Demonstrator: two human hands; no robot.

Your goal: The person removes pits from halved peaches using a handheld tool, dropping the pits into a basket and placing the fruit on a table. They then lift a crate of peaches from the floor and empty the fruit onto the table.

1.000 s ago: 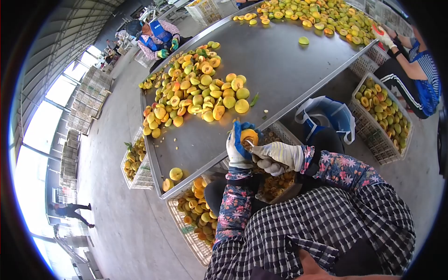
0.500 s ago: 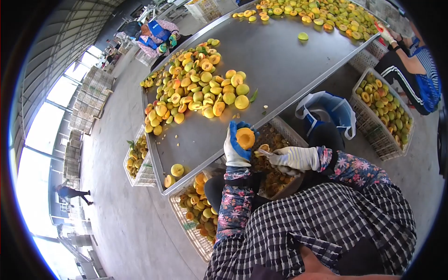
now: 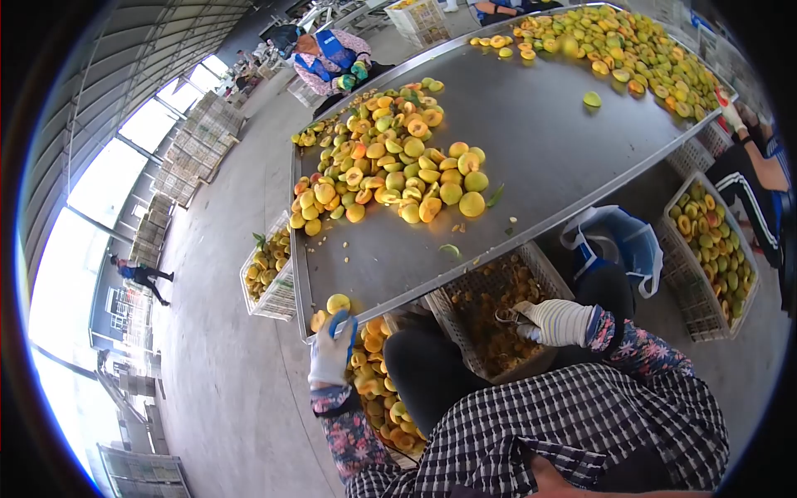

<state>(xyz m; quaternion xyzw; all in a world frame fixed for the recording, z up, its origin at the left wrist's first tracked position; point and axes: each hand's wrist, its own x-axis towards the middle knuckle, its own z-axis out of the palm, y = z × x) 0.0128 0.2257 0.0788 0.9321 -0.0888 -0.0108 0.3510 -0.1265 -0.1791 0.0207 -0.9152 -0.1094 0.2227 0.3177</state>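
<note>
Blue-fingered left hand (image 3: pixel 332 354) has reached table corner (image 3: pixel 312 292), grip unclear; right hand (image 3: pixel 558 322) holds tool (image 3: pixel 504 315)

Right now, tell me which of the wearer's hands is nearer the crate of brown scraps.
Right. The right hand is over the scrap crate, toward its right side; the left hand is away to its left, past the left knee, near the table's corner.
</note>
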